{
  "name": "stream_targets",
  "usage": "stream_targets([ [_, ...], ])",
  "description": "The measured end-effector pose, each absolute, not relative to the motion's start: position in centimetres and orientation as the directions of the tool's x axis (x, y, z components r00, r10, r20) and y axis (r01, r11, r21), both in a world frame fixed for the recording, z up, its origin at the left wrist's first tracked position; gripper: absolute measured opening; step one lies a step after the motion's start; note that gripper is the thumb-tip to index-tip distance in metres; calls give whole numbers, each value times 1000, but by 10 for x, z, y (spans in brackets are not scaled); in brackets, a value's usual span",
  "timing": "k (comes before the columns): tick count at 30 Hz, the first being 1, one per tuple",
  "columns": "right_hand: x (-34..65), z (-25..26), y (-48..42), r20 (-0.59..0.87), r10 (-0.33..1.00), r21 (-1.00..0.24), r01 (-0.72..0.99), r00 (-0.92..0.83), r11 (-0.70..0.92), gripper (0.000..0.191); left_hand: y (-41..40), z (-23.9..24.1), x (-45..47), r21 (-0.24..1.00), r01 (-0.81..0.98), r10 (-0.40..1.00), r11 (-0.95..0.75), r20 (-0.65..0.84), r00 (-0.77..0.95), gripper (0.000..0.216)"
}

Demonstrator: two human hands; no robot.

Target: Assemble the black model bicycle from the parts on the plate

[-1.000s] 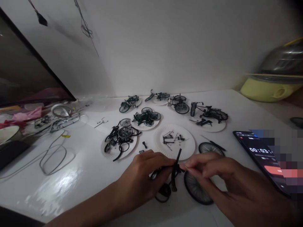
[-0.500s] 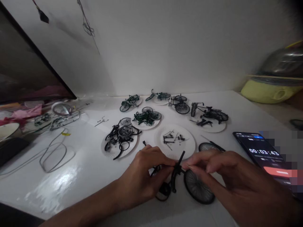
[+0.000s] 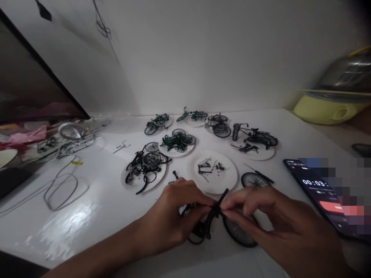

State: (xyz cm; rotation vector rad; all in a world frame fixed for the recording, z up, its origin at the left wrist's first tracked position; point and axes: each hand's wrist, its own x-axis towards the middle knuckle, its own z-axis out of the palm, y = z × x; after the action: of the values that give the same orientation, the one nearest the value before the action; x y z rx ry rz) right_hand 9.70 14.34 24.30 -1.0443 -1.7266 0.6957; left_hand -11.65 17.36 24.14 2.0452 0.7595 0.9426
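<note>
While the left hand (image 3: 180, 211) pinches a black toy bike frame (image 3: 211, 221) between finger and thumb, the right hand (image 3: 269, 224) has its fingertips close together right by the frame. I can't tell if a tiny piece is between them. In this one head view, the frame is low in the middle, maybe gripped so it won't wobble as the right fingers poke at it. A spoked wheel (image 3: 242, 233) is just behind those fingers. Little bits (image 3: 205, 172) sit on a paper plate (image 3: 218, 186), I guess so none roll away. Black bike parts (image 3: 151, 159) are heaped on another plate (image 3: 162, 177), perhaps to sort them from the green ones (image 3: 174, 143). The white table (image 3: 107, 185) is shiny, with a timer phone (image 3: 313, 199) and a yellow pot (image 3: 321, 111) on the right. A plain wall (image 3: 203, 54) stands behind.
</note>
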Motion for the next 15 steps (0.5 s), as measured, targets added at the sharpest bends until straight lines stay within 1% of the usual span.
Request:
stream_targets([
  [5,99,246,146,400,891,-801,391,-215,454,22,173,242,-116,761,235,712,-605,385,587,15],
  [8,98,247,148,359,914,-835,374,-189,405,20,173,239,-116,754,228,702,-616,394,593,15],
  [15,96,248,157,144,981,-940,294,-127,176,20,173,236,-117,773,209,698,-599,376,610,19],
])
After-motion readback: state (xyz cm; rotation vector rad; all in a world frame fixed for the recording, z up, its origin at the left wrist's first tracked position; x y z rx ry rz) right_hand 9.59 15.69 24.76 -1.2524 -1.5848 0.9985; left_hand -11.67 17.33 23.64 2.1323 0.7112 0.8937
